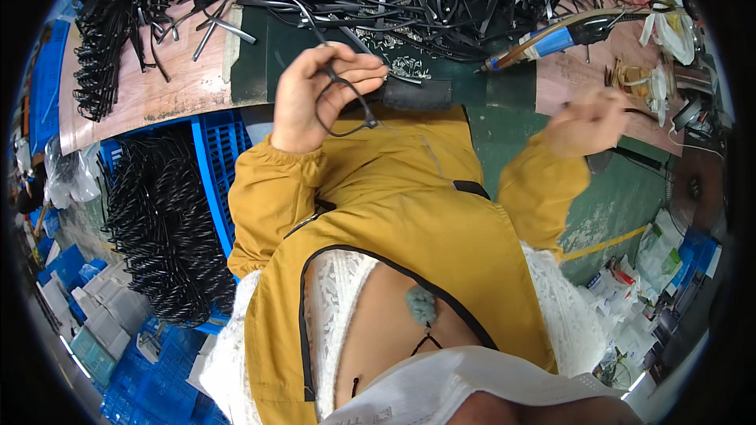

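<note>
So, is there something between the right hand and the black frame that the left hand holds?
Nothing solid. The left hand holds the black frame above the yellow jacket; the blurred right hand is apart, with only open air between them.

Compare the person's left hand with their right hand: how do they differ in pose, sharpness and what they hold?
The left hand is raised with fingers curled in a grip on a black eyeglass frame; the right hand shows no clear object, perhaps a thin dark piece. The left hand looks sharp, the right hand blurred. The left hand is over the table's near edge, the right hand further out to the side. Both wear mustard-yellow sleeves.
</note>
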Action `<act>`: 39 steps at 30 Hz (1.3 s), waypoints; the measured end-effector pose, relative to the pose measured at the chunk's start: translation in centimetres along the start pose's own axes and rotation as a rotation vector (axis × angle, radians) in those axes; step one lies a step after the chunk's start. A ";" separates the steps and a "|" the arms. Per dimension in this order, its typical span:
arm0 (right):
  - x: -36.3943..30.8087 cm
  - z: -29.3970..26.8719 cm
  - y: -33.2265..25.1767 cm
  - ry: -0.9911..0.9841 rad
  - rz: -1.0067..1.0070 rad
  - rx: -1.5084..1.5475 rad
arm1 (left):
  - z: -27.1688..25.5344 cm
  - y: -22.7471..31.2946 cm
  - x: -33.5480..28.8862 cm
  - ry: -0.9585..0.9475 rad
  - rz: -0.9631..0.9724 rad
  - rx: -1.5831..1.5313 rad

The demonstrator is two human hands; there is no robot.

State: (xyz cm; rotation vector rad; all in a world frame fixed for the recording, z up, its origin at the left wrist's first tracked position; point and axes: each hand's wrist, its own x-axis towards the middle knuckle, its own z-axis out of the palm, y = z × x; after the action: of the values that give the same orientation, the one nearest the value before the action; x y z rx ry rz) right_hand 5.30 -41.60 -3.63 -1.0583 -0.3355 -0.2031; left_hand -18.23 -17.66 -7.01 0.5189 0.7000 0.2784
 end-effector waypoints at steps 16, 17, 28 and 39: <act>-9.9 3.4 7.4 -0.761 -0.108 -0.737 | 4.6 2.8 7.6 -0.161 0.434 0.329; -10.2 3.3 7.6 -0.780 -0.186 -0.790 | 4.2 3.0 7.7 -0.164 0.412 0.342; -4.8 9.5 8.8 -0.838 -0.022 -0.740 | 6.2 5.4 10.9 -0.279 0.602 0.074; -7.0 7.9 11.8 -0.824 0.098 -0.787 | 4.3 6.5 13.6 -0.459 0.494 -0.070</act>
State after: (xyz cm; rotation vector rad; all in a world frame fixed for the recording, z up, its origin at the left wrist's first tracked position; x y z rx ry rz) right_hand 1.17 -28.98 -12.27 -1.9173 -0.9917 0.2316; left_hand -5.81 -8.12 -8.04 0.6579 0.1060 0.6196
